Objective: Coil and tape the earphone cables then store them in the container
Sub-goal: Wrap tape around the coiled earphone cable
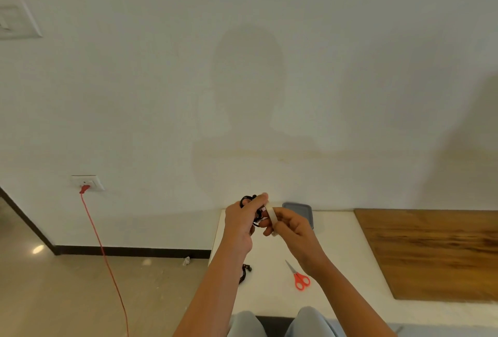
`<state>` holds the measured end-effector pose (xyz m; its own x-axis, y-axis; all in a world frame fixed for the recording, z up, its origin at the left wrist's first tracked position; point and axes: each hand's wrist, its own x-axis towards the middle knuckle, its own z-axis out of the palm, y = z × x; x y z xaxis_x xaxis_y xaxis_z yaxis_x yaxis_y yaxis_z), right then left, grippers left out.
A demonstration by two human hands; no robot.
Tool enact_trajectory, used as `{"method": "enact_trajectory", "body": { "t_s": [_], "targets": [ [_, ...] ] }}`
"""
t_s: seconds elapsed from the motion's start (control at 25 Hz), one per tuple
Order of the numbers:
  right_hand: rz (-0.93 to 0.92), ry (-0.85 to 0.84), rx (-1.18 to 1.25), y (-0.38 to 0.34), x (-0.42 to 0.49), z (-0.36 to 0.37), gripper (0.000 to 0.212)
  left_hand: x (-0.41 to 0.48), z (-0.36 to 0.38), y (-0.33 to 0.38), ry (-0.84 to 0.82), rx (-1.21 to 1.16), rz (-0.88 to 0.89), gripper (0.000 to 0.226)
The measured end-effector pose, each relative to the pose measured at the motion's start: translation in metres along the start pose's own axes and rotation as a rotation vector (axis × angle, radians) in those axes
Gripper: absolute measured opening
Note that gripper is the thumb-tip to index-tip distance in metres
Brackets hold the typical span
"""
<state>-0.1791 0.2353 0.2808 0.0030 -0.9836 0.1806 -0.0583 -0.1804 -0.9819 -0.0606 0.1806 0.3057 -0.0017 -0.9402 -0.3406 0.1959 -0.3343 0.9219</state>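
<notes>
My left hand (pixel 242 218) grips a coiled black earphone cable (pixel 246 199), raised above the white table (pixel 336 255). Loops of the cable stick out above and below my fingers. My right hand (pixel 285 224) holds a roll of pale tape (pixel 272 215) right beside the coil, touching it. A grey container (pixel 301 211) stands at the back of the table, partly hidden behind my right hand. A second black cable (pixel 244 273) lies on the table near its left edge, mostly hidden by my left forearm.
Red-handled scissors (pixel 299 277) lie on the table below my right wrist. A wooden board (pixel 431 253) covers the table's right part. A red cord (pixel 107 255) hangs from a wall socket (pixel 87 183) down to the floor at left. My knees show at the bottom.
</notes>
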Motion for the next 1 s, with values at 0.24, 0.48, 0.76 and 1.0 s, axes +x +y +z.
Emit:
{"method": "enact_trajectory", "body": {
  "t_s": [0.24, 0.48, 0.76, 1.0],
  "targets": [
    [0.042, 0.063, 0.102, -0.017, -0.002, -0.006, 0.021, -0.014, 0.000, -0.002, -0.129, 0.116, 0.112, 0.037],
    [0.011, 0.059, 0.066, -0.020, -0.018, -0.008, 0.030, -0.027, 0.011, 0.004, -0.081, -0.065, -0.001, 0.038],
    [0.086, 0.103, 0.015, -0.026, -0.024, -0.007, 0.021, -0.034, 0.007, -0.002, -0.114, -0.007, 0.005, 0.029],
    [0.112, 0.084, -0.005, -0.032, -0.018, -0.004, 0.023, -0.033, 0.003, -0.001, -0.130, -0.060, 0.014, 0.023]
  ]
}}
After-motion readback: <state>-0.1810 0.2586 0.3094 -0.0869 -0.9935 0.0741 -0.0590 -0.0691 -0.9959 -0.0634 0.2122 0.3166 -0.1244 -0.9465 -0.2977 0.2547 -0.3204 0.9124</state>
